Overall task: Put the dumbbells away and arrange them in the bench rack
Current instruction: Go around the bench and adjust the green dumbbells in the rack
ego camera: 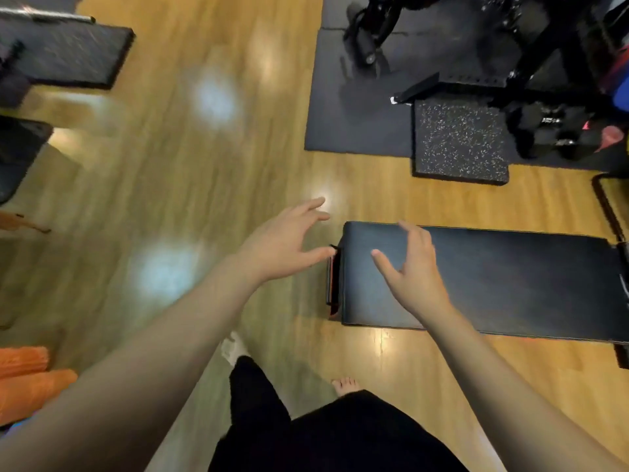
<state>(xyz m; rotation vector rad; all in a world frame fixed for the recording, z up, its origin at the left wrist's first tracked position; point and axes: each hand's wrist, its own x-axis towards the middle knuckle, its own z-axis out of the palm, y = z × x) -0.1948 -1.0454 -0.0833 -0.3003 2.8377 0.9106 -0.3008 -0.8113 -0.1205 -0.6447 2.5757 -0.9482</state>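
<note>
A black padded bench [493, 281] lies on the wooden floor, right of centre. My left hand [286, 243] hovers just off its left end, fingers spread, holding nothing. Over the bench's left part is my right hand [412, 267], also empty with fingers apart. Black dumbbells [551, 131] rest on a dark mat at the far right, well beyond both hands. Any rack under the bench is hidden.
Dark rubber mats [357, 114] and a speckled pad [459, 141] lie beyond the bench, with black machine frames [459, 83] on them. Another dark mat [68, 56] is at the upper left. Orange foam rollers [27, 379] lie at the lower left. My bare feet stand near the bench.
</note>
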